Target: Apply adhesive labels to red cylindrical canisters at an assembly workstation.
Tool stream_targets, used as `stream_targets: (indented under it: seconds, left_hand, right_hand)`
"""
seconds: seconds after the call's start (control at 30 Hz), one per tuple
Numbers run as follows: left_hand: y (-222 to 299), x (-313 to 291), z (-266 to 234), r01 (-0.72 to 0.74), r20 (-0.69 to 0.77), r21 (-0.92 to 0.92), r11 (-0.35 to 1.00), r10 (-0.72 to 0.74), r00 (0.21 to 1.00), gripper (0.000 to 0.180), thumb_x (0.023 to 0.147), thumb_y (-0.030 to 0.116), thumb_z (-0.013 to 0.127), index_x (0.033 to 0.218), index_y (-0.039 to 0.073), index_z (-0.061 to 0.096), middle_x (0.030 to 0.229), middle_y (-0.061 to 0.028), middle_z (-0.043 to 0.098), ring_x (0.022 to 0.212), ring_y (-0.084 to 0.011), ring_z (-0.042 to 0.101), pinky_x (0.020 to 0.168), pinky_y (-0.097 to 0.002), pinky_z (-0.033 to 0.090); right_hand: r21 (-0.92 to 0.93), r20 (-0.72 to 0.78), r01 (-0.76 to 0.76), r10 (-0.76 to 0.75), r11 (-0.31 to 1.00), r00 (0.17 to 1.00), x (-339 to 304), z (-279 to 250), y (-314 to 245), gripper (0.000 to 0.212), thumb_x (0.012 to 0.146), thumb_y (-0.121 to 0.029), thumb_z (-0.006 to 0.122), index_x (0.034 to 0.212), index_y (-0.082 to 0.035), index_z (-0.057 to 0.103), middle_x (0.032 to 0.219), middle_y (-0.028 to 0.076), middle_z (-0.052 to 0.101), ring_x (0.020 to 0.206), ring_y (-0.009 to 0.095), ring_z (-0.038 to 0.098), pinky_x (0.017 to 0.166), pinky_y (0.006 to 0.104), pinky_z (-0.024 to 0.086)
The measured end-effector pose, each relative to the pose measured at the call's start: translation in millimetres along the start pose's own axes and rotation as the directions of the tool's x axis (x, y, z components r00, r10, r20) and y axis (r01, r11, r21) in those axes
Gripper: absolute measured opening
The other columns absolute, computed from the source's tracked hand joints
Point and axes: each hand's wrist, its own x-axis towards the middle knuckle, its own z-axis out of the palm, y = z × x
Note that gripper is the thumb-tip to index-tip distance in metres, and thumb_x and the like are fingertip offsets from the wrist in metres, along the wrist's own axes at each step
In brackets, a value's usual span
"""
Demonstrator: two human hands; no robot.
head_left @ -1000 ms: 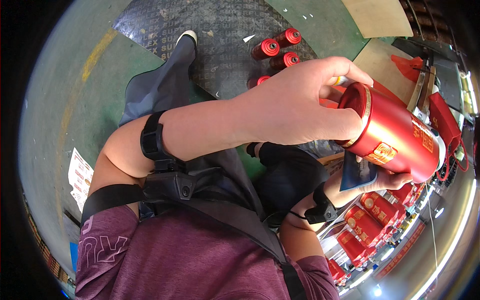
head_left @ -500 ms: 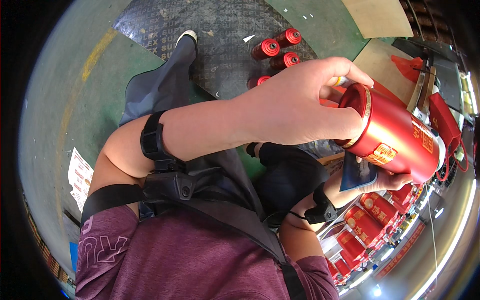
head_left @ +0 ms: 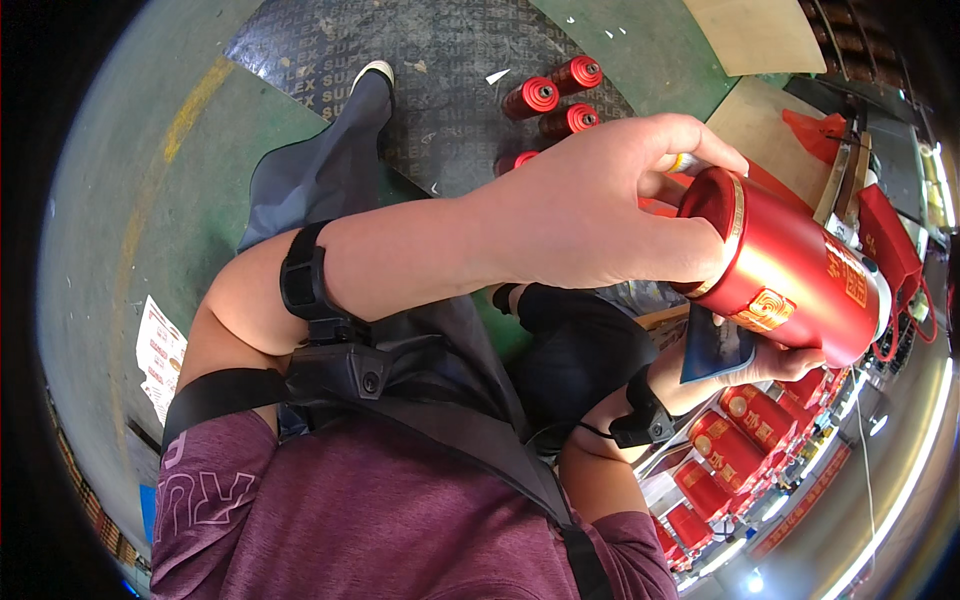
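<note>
A shiny red cylindrical canister point(head_left: 800, 265) with gold bands and gold decoration lies tilted across both hands at the right. My left hand point(head_left: 620, 205) reaches over from the left. Its thumb and fingers close around the canister's near end, and a yellowish ring-like band shows on one finger. From below, my right hand point(head_left: 770, 365) supports the canister's side, fingers curled against it and partly hidden. A dark blue flat piece with a pointed corner point(head_left: 718, 352) shows between the right hand and the canister; I cannot make out how it is held.
Several red canisters point(head_left: 532, 98) stand on the dark floor mat point(head_left: 430, 60) ahead. Lower right, many red and gold containers point(head_left: 725, 445) are lined up. A red bag point(head_left: 890, 240) hangs at the far right, near a wooden board point(head_left: 765, 35). A printed sheet point(head_left: 160, 355) lies at left.
</note>
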Motion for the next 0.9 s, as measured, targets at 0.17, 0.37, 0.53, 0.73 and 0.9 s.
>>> stream_targets:
  seconds: [0.17, 0.37, 0.53, 0.73, 0.9]
  left_hand:
    - [1.1, -0.1, 0.9, 0.01, 0.006, -0.025, 1.0, -0.009, 1.0, 0.064, 0.08, 0.018, 0.072, 0.133, -0.007, 0.046, 0.122, -0.0177, 0.06, 0.113, -0.0206, 0.06, 0.098, -0.0324, 0.05]
    - [1.9, -1.8, 1.3, 0.043, -0.014, 0.004, 0.999, -0.043, 0.999, 0.065, 0.079, 0.018, 0.073, 0.133, -0.005, 0.047, 0.121, -0.0176, 0.06, 0.112, -0.0204, 0.06, 0.098, -0.0321, 0.049]
    - [-0.2, -0.5, 0.6, 0.013, -0.006, 0.007, 1.0, -0.013, 1.0, 0.064, 0.079, 0.018, 0.073, 0.132, -0.006, 0.047, 0.121, -0.0173, 0.06, 0.113, -0.0207, 0.06, 0.098, -0.0322, 0.049]
    - [-1.1, 0.3, 0.7, 0.004, 0.013, -0.023, 1.0, -0.004, 1.0, 0.063, 0.08, 0.018, 0.071, 0.133, -0.007, 0.046, 0.122, -0.0176, 0.06, 0.114, -0.0212, 0.06, 0.098, -0.0327, 0.049]
    - [0.9, -0.8, 0.6, 0.016, 0.004, 0.007, 1.0, -0.016, 1.0, 0.063, 0.081, 0.018, 0.071, 0.133, -0.007, 0.046, 0.123, -0.018, 0.06, 0.115, -0.0215, 0.06, 0.099, -0.0328, 0.049]
  right_hand:
    - [0.037, 0.062, -0.037, 0.035, 0.999, 0.997, -0.5, -2.5, 0.3, 0.086, 0.078, -0.067, 0.069, 0.139, -0.009, 0.047, 0.131, 0.012, 0.058, 0.117, 0.031, 0.059, 0.101, 0.0516, 0.05]
    - [0.037, 0.05, -0.02, 0.019, 0.999, 0.999, -1.6, -2.2, 1.1, 0.085, 0.078, -0.066, 0.069, 0.138, -0.009, 0.048, 0.131, 0.011, 0.058, 0.117, 0.03, 0.059, 0.102, 0.0516, 0.049]
    - [0.039, 0.037, -0.007, 0.005, 0.999, 0.999, 0.9, -6.0, 3.4, 0.084, 0.079, -0.066, 0.069, 0.137, -0.009, 0.049, 0.13, 0.011, 0.059, 0.115, 0.03, 0.06, 0.1, 0.051, 0.05]
    - [0.034, 0.019, -0.002, 0.001, 0.999, 1.0, -1.5, 0.9, -0.2, 0.084, 0.079, -0.066, 0.068, 0.137, -0.009, 0.049, 0.129, 0.011, 0.059, 0.114, 0.03, 0.06, 0.1, 0.0506, 0.051]
    - [0.031, 0.047, -0.004, 0.003, 1.0, 0.999, 4.0, -6.9, 2.2, 0.085, 0.078, -0.066, 0.069, 0.137, -0.009, 0.049, 0.129, 0.011, 0.059, 0.114, 0.03, 0.061, 0.099, 0.0511, 0.051]
